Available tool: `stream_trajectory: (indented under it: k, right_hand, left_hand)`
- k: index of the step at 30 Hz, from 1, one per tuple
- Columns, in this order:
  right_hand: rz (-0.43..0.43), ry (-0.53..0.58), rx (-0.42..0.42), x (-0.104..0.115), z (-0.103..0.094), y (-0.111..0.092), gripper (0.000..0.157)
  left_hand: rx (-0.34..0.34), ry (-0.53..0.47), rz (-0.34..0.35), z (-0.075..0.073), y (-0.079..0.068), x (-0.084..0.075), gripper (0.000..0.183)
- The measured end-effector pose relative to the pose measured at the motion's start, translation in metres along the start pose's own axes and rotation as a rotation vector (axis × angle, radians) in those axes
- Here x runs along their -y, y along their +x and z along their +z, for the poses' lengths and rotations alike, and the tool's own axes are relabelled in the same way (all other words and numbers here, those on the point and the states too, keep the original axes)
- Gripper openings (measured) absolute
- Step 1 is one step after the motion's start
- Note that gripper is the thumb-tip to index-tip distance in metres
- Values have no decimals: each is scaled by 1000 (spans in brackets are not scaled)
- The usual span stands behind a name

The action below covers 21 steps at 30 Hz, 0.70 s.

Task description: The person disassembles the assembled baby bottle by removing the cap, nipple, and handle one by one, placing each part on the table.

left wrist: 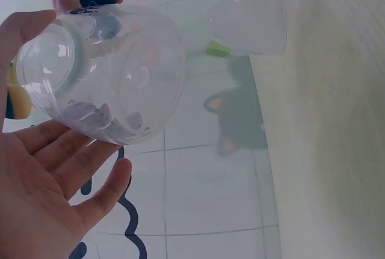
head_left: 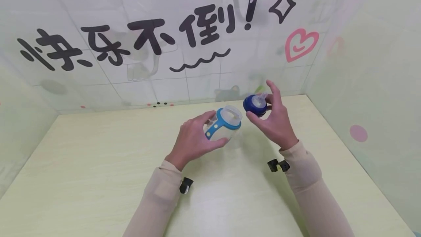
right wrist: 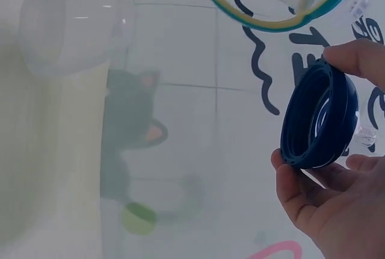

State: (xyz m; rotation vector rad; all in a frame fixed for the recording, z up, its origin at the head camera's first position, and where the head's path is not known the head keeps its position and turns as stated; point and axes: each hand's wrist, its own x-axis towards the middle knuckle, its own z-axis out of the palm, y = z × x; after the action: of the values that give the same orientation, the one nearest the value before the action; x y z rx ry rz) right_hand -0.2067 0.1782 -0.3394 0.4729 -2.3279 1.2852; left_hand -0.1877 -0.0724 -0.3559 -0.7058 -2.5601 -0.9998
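From the left side, the left hand (head_left: 194, 136) is holding a clear baby bottle (head_left: 226, 132) above the table (head_left: 98, 164), with thumb and fingers bent around it. A blue strap (head_left: 213, 130) goes over the bottle, and its neck is uncovered. Next, behind the bottle, a clear cup (left wrist: 249, 21) seems to stand alone on the table. More to the right, a dark blue ring (head_left: 253, 106) with a clear teat (head_left: 261, 100) is pinched between thumb and fingers of the right hand (head_left: 277, 121), near the bottle but not touching it. The two hands are apart. So, in my judgement, three parts are now separate; the ring is not joined to the bottle, and the cup does not cover the teat.
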Motion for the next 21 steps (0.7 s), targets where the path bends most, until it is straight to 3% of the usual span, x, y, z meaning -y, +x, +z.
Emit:
stream_trajectory:
  k: [13, 21]
  right_hand:
    - [200, -132, 234, -33, 7, 0, 93]
    - [250, -183, 315, -44, 13, -2, 95]
  left_hand:
    - [-20, 3, 16, 0, 1, 1, 64]
    - [-8, 10, 4, -1, 0, 0, 65]
